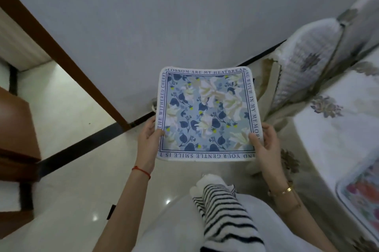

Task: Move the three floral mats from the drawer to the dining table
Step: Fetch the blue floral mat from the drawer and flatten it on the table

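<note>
A square blue floral mat [207, 114] with a white border and printed lettering is held flat in the air above the floor. My left hand [148, 136] grips its lower left edge, thumb on top. My right hand [264, 143] grips its lower right edge the same way. The dining table [336, 128], covered in a white flowered cloth, stands to the right. On its near right corner lies another mat [361, 196] with a pink and red floral print, partly cut off by the frame. No drawer is visible.
A cloth-covered chair [307, 67] stands against the table beyond the held mat. Brown wooden furniture [16, 134] sits at the left edge, and a brown door frame [61, 54] runs along the grey wall. My striped slipper [223, 206] is on the glossy tiled floor below.
</note>
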A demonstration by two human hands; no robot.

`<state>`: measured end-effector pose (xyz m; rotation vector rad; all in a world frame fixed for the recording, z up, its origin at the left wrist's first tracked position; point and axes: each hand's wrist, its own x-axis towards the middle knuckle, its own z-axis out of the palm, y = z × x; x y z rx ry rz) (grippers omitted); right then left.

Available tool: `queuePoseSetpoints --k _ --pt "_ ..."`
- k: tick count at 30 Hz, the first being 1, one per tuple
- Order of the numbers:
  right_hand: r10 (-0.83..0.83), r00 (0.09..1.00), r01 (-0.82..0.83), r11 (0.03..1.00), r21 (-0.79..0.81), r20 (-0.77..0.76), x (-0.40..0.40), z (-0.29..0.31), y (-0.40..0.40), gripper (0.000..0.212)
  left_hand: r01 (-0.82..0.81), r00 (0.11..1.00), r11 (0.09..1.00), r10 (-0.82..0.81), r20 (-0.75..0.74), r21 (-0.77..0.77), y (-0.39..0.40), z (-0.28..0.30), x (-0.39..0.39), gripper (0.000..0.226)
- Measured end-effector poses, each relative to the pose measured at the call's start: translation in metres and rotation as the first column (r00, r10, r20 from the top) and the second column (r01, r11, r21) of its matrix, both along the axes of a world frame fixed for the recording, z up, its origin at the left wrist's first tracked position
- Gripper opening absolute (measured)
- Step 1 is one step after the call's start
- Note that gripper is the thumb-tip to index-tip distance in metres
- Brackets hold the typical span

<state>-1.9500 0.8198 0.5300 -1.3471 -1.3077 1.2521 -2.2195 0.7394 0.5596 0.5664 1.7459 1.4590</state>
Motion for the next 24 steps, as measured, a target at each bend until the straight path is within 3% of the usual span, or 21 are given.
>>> queuePoseSetpoints --k 5,16,24 --pt "-0.102 0.995 0.102 0.994 0.027 -0.003 -0.011 0.013 0.1 0.027 0.096 0.995 0.995 -0.096 -0.015 0.02 0.121 0.003 -0.018 0.037" --pt "-0.328 0.945 0.327 0.943 0.061 0.01 -0.025 0.013 0.269 0.02 0.3 0.953 0.954 -0.3 0.049 0.018 0.358 -0.001 -0.043 0.041" --pt "-0.574 0.818 0.566 0.816 0.114 0.044 -0.035 0.019 0.388 0.019 0.569 0.822 0.82 -0.569 -0.018 0.064 0.558 0.021 -0.043 0.038"
